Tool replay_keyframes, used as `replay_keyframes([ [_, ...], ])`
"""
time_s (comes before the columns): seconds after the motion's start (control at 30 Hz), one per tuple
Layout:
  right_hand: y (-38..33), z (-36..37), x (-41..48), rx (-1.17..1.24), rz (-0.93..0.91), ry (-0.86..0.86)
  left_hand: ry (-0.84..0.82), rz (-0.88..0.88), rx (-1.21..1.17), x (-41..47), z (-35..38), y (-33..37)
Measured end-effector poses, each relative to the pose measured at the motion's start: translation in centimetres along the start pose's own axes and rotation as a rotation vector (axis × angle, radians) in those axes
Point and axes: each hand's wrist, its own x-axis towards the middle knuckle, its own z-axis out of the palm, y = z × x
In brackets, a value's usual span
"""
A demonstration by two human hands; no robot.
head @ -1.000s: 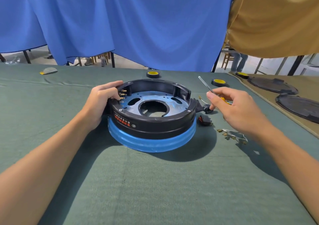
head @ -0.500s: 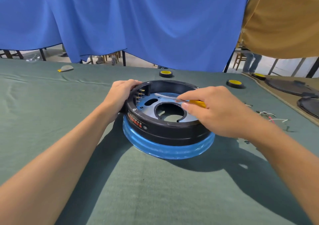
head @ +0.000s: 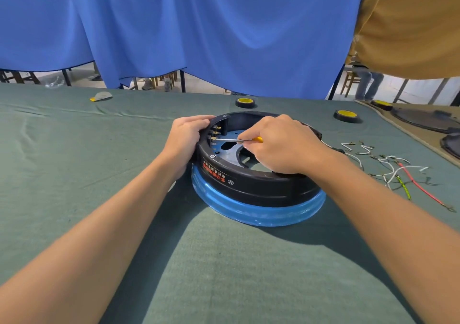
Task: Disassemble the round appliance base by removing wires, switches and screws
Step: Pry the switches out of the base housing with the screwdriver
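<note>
While the round base (head: pixel 249 186) is being gripped at its rim by the left hand (head: pixel 185 137), a screwdriver (head: pixel 227 139) is being pinched in the right hand (head: pixel 281 144), tip at the terminals (head: pixel 217 127).

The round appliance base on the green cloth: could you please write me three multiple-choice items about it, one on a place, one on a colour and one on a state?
1. Where do the loose wires lie relative to the base?
A. inside it
B. on the cloth to its right
C. stacked on top of it

2. What colour is the band round the bottom of the base?
A. red
B. blue
C. yellow

3. What is the right hand doing?
A. resting open on the cloth
B. holding a roll of tape
C. gripping a screwdriver with its tip at the metal tabs on the base's inner wall

Answers: 1 B, the wires lie spread on the cloth to the right; 2 B, a blue band shows under the black body; 3 C, the fingers curl round the yellow handle.
</note>
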Motion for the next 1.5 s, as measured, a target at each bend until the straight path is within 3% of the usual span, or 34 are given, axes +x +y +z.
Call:
replay_keyframes([
  [0.33, -0.3, 0.2, 0.4, -0.077, -0.062, 0.043, 0.016, -0.086, -0.059, 0.0, -0.2, 0.0],
  [0.67, -0.1, 0.2, 0.0, -0.087, -0.037, 0.067, 0.032, -0.024, -0.073, 0.1, -0.2, -0.5],
  [1.2, -0.6, 0.2, 0.0, -0.065, -0.06, -0.014, 0.031, -0.06, -0.168, -0.1, -0.1, -0.6],
  [1.33, -0.3, -0.7, -2.1, -0.181, 0.0, 0.211, 0.029, -0.06, -0.128, -0.1, -0.4, -0.5],
  [1.43, 0.8, -1.3, -4.4, -0.236, 0.183, 0.424, 0.042, -0.046, -0.097, 0.0, -0.3, -0.5],
  [1.5, 2.2, -1.9, -5.4, -0.264, 0.342, 0.43, 0.052, -0.035, -0.083, 0.1, -0.2, -0.5],
])
